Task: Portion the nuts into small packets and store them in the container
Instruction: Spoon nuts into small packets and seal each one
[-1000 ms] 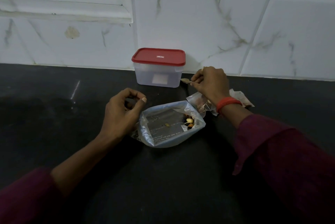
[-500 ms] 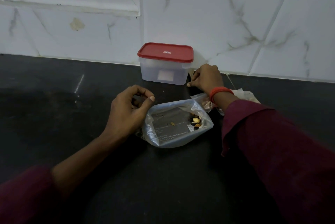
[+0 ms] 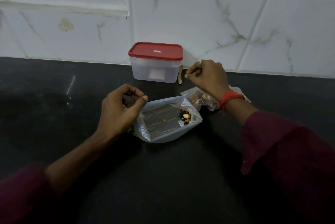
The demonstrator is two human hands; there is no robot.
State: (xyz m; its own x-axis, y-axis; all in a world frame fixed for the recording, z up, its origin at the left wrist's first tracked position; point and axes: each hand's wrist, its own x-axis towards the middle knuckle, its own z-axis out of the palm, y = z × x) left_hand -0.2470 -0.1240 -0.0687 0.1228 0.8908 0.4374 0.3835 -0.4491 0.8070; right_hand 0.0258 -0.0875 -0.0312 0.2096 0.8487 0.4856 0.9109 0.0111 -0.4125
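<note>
Right hand (image 3: 208,77) drawn back, wooden stick (image 3: 180,76) now leaning against container (image 3: 154,71)

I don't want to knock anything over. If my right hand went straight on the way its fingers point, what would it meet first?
Probably the small wooden stick beside the red-lidded container; the right hand points left at it, just apart. Depth is unclear.

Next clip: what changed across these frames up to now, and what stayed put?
The right hand carried the small wooden spoon down beside the container and seems to have let go; the spoon now stands against it, fingers curled just clear. Unchanged: left hand pinching the rim of the open bag, small packet by the right wrist, red lid on.
</note>
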